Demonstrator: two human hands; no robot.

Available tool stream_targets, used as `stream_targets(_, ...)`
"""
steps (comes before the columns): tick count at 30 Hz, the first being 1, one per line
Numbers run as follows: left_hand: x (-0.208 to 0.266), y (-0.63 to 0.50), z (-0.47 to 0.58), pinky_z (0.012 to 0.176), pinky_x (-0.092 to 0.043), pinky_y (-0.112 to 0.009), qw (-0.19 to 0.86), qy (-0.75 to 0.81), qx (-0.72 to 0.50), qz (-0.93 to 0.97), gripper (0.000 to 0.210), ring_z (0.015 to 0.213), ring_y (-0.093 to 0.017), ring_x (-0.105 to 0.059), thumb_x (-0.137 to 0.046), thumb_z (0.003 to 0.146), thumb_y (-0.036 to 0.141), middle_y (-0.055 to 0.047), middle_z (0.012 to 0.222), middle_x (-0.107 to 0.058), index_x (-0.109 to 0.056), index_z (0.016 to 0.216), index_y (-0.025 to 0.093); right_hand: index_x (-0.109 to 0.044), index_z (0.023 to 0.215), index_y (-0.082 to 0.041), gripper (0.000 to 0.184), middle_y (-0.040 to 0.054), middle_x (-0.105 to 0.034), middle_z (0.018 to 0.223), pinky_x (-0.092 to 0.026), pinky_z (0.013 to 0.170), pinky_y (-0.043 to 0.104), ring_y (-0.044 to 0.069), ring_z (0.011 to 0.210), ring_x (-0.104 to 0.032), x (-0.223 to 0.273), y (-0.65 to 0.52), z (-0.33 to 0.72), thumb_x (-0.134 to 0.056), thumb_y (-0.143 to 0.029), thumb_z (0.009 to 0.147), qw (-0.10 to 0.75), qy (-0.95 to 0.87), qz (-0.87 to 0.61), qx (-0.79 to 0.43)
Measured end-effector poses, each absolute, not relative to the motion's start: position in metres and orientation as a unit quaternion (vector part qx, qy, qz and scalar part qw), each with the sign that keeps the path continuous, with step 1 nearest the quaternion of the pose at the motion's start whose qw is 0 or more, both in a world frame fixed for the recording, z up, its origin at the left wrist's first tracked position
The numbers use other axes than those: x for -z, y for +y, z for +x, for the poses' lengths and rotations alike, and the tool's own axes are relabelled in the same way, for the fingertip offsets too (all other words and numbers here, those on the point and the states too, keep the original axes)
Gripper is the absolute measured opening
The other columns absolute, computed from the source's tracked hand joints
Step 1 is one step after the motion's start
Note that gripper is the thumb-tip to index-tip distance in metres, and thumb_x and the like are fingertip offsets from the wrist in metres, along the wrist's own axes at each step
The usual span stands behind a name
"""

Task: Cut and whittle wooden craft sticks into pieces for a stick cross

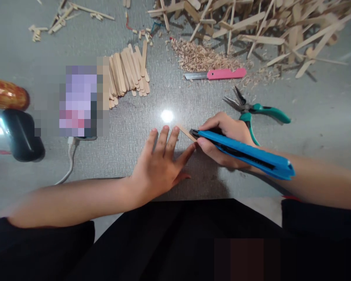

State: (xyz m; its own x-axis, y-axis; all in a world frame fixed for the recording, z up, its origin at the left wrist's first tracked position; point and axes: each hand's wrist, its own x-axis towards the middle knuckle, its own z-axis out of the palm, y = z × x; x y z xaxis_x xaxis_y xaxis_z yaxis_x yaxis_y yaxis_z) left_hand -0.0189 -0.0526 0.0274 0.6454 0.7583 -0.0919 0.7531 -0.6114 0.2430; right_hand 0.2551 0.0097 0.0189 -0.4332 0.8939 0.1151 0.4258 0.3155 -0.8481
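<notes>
My right hand (226,140) grips a blue utility knife (245,150), its tip pointing left onto a wooden craft stick (186,132) on the grey table. Between my two hands the stick lies slanted, partly covered by fingers. My left hand (160,164) rests with fingers spread, the index fingertip close to the stick's lower side; whether it presses the stick I cannot tell. Behind my right hand lie needle-nose pliers (245,107) with green handles, jaws apart. Farther back is a pink-handled knife (226,73) with its blade out.
A row of craft sticks (128,72) lies beside a blurred phone (78,101) with a white cable (71,160). Wood shavings (204,54) and a large heap of sticks (257,23) fill the back right. A black mouse (22,134) and an orange-brown cylinder (7,93) are at left.
</notes>
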Motion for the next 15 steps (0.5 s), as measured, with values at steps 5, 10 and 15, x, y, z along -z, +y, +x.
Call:
stream_targets(5, -0.031, -0.052, -0.019, 0.142, -0.035, -0.086, 0.140, 0.412, -0.005, 0.900, 0.101, 0.182, -0.058, -0.036, -0.086, 0.107, 0.054, -0.022, 0.199, -0.030, -0.036, 0.192, 0.035, -0.074, 0.117, -0.037, 0.022, -0.0001, -0.080, 0.089, -0.057, 0.070, 0.045, 0.029, 0.075, -0.078, -0.012, 0.012, 0.257, -0.088, -0.040, 0.099, 0.315, -0.777, -0.413, -0.355)
stream_targets(10, -0.027, -0.038, -0.019, 0.142, -0.026, -0.090, 0.163, 0.412, -0.008, 0.896, 0.116, 0.183, -0.065, -0.025, -0.093, 0.097, 0.067, -0.022, 0.202, -0.023, -0.033, 0.193, 0.041, -0.073, 0.108, -0.036, 0.017, 0.0044, -0.082, 0.099, -0.063, 0.089, 0.056, 0.036, 0.095, -0.082, -0.012, 0.019, 0.253, -0.087, -0.038, 0.099, 0.328, -0.797, -0.394, -0.319)
stream_targets(15, -0.027, -0.033, -0.018, 0.144, -0.023, -0.085, 0.160, 0.413, 0.041, 0.896, 0.125, 0.185, -0.064, -0.020, -0.087, 0.097, 0.080, -0.021, 0.204, -0.016, -0.019, 0.195, 0.042, -0.070, 0.119, -0.034, 0.024, 0.0032, -0.086, 0.109, -0.065, 0.092, 0.055, 0.033, 0.102, -0.087, -0.007, 0.024, 0.251, -0.083, -0.030, 0.099, 0.376, -0.839, -0.330, -0.214)
